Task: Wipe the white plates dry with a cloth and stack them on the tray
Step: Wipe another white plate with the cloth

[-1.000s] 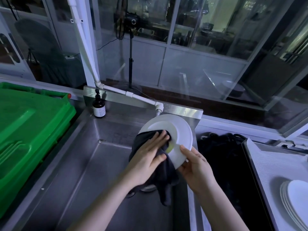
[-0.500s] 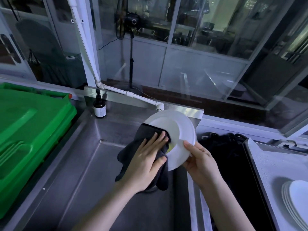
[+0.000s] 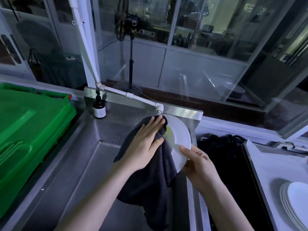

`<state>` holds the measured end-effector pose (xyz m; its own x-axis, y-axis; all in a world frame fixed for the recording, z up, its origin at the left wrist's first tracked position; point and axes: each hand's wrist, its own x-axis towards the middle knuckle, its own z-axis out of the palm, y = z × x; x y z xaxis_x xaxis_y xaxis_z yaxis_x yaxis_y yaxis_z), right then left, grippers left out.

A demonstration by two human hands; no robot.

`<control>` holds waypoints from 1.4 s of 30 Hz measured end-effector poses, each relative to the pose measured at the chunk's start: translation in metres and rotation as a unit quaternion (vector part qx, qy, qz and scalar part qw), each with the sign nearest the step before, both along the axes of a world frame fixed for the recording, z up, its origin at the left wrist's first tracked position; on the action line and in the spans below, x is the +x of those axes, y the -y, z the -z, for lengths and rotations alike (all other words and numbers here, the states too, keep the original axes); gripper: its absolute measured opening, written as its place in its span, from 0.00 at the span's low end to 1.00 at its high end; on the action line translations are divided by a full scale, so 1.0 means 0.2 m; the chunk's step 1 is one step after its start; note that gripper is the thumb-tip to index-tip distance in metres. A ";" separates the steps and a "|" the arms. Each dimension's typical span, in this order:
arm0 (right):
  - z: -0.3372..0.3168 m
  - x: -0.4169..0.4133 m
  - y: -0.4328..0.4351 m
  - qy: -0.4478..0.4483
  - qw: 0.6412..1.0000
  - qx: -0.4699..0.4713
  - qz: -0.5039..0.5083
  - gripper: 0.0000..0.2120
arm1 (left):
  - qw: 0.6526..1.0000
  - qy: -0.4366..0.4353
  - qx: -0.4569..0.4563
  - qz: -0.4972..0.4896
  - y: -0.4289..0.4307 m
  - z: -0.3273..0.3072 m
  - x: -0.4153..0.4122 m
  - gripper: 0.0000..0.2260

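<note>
Beside the steel sink (image 3: 80, 164), the tray (image 3: 275, 164) and its stack of plates (image 3: 295, 202) are cut off at the right edge. Above the sink, a dark cloth (image 3: 150, 184) hides much of the tilted white plate (image 3: 180, 135). The left hand (image 3: 145, 144) presses the cloth with straight fingers, and the right hand (image 3: 200, 165) pinches the plate's lower rim.

In the middle of the frame a plate (image 3: 180, 135) stands tilted above the sink (image 3: 75, 164). The cloth (image 3: 150, 184) lies over its left half under the flat left grip (image 3: 143, 147), and the right grip (image 3: 198, 167) pinches its lower right rim. A plastic bin (image 3: 25, 130) lies left of the sink, a pump bottle (image 3: 99, 107) stands on its rear ledge below a pipe (image 3: 141, 99), and to the right, past a tangled bundle (image 3: 225, 147), the tray (image 3: 270, 164) carries a stack of plates (image 3: 296, 204) at lower right.
</note>
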<state>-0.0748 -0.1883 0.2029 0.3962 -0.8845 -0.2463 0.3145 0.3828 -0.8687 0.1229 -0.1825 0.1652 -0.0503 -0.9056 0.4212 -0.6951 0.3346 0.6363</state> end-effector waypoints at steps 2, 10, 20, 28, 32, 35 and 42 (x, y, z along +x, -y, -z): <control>-0.01 -0.03 0.03 0.011 1.000 -0.007 0.015 0.16 | 0.999 -0.015 0.003 -0.030 -0.05 0.05 0.02 0.26; 0.08 0.01 -0.05 -0.014 0.999 0.027 -0.021 0.15 | 0.996 0.084 0.000 0.040 -0.19 0.05 -0.13 0.25; 0.06 -0.06 -0.05 -0.029 0.998 0.014 -0.051 0.16 | 0.997 -0.073 0.010 0.000 -0.01 0.07 0.04 0.22; 0.03 -0.10 0.02 0.024 0.999 0.011 0.024 0.14 | 0.989 -0.145 -0.001 -0.023 -0.33 0.18 -0.07 0.23; 0.06 -0.04 -0.01 0.008 1.000 0.015 0.002 0.16 | 1.000 0.012 -0.006 0.016 -0.31 0.13 -0.18 0.24; 0.08 -0.03 -0.05 -0.003 1.000 0.014 -0.016 0.17 | 1.000 -0.010 0.013 0.020 -0.21 0.07 -0.16 0.24; 0.02 -0.14 -0.04 -0.014 0.999 -0.024 0.017 0.14 | 0.995 -0.066 0.044 -0.061 -0.19 0.08 -0.04 0.25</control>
